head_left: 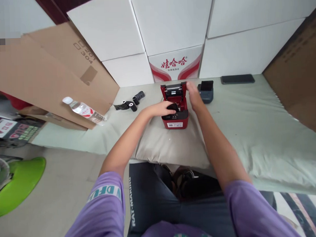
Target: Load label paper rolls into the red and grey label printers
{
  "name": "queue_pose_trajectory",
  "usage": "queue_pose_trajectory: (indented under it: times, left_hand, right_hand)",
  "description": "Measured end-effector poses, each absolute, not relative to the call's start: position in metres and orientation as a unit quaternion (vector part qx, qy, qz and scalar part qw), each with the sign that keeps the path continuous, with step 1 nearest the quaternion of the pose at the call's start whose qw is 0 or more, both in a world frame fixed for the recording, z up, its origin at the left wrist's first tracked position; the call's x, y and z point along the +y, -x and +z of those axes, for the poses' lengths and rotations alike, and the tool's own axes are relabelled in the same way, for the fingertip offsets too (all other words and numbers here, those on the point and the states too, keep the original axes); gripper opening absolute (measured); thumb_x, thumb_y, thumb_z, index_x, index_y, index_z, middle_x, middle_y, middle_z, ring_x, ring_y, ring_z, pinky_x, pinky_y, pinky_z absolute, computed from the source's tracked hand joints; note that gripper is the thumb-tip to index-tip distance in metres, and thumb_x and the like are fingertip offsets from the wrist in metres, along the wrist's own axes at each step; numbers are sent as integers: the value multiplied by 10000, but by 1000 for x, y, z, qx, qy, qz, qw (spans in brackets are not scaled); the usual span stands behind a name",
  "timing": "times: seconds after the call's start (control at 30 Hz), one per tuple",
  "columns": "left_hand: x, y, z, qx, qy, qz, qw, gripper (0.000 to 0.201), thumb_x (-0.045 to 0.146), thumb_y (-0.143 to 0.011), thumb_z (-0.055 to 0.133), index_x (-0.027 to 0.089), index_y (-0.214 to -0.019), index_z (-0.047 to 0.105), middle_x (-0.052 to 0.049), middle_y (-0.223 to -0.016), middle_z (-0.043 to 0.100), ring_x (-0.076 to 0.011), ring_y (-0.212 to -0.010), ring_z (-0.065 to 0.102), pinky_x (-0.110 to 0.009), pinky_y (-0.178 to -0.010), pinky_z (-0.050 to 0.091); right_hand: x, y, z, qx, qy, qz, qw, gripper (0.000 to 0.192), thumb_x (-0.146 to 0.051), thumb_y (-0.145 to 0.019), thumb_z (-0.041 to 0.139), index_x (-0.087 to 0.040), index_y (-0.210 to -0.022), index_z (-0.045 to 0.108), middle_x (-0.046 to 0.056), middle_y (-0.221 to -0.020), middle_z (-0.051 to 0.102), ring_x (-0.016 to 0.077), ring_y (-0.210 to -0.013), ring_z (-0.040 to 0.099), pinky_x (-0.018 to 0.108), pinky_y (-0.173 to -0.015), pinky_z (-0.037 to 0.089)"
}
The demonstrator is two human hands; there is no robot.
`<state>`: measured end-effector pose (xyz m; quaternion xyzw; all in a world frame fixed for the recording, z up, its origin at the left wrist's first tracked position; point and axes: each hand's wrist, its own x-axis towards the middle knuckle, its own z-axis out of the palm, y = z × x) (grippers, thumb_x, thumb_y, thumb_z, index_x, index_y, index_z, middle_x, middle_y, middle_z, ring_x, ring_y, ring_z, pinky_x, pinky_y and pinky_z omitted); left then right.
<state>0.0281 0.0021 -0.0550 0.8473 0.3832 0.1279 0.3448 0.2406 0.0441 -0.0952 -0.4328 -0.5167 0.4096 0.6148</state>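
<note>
Small red printer [174,115] standing on a beige cushion [171,145] at the near edge of a pale green sheet [251,129], its lid [174,90] swung up and back so that the paper bay lies open. Left hand [166,108] laid across the open bay from the left, fingers curled about a black roll [172,107] seated in the bay; whether the roll is truly pinched cannot be told. Right hand [193,93] just right of the lid, fingertips touching its upper right corner, palm loose and holding nothing. Just beyond the right hand, a dark grey printer [205,91]; farther right of it, well apart, a black phone [238,79] lying flat. Left of the left hand, several black rolls [133,102] scattered on the sheet; farther left, a plastic water bottle [83,110] lying against a leaning cardboard sheet [50,77]. Behind the lid, stacked white cartons [170,24], one with red printing [175,64]
</note>
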Motion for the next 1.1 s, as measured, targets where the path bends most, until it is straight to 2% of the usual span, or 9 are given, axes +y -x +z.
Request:
queue_pose_trajectory:
  times: [0.1,0.27,0.33,0.43,0.57,0.63,0.8,0.9,1.1]
  left_hand:
    - [-9,-19,-58,363,-871,212,255,201,285,-922,701,213,-1062,825,-99,-1166,822,-261,-1121,715,-447,-1105,518]
    - [-33,-5,-68,430,-850,293,81,117,339,-948,760,266,-927,850,-65,-1057,815,-280,-1092,662,-509,-1087,471]
    - [-40,-5,-74,438,-836,329,40,90,307,-941,775,276,-930,859,-67,-1113,794,-279,-1115,639,-514,-1082,464]
    - [-44,-9,-83,430,-823,371,12,60,281,-921,801,282,-913,861,-73,-1228,757,-290,-1205,608,-540,-1128,447]
    - [-44,-12,-86,408,-814,407,62,60,287,-934,787,269,-916,842,-78,-1276,739,-277,-1248,639,-532,-1169,457]
    - [-44,-12,-85,390,-808,427,112,102,309,-960,753,250,-929,830,-84,-1253,750,-259,-1220,672,-497,-1142,495]
    - [-46,-17,-87,390,-780,448,197,199,380,-979,712,222,-925,819,-94,-1193,782,-235,-1148,713,-434,-1066,543]
    - [-49,-21,-90,402,-765,453,220,223,412,-979,705,226,-920,813,-92,-1178,790,-231,-1148,719,-423,-1080,536]
    - [-52,-29,-92,394,-726,494,271,301,504,-971,708,218,-902,773,-88,-1119,788,-223,-1072,724,-391,-1029,541]
  right_hand:
    - [53,-222,-114,-531,413,396,625,387,-649,-1016,540,-267,-1027,604,45,-1086,692,195,-1101,586,390,-1166,454]
    - [35,-226,-135,-569,380,358,635,543,-797,-1015,451,-267,-906,508,23,-937,612,171,-913,536,337,-940,499]
    - [29,-231,-137,-576,376,363,629,610,-837,-1001,411,-253,-929,570,45,-966,653,180,-948,581,343,-933,507]
    - [22,-235,-137,-577,364,371,630,616,-826,-957,502,-238,-968,686,86,-1140,732,231,-1150,657,394,-1063,514]
    - [12,-239,-143,-579,355,381,627,480,-719,-919,624,-256,-979,734,87,-1371,702,298,-1391,597,513,-1260,415]
    - [9,-238,-151,-577,353,389,626,443,-663,-890,662,-273,-1090,730,83,-1441,662,304,-1460,545,528,-1302,371]
    - [8,-232,-170,-535,326,480,614,736,-533,-783,655,-306,-1469,513,84,-1568,584,276,-1459,551,509,-1321,368]
    - [11,-229,-176,-518,325,506,608,874,-493,-703,642,-299,-1531,443,87,-1593,569,298,-1489,549,529,-1341,354]
    - [8,-229,-172,-494,307,544,604,867,-479,-713,620,-298,-1540,431,74,-1659,516,275,-1559,494,496,-1377,308]
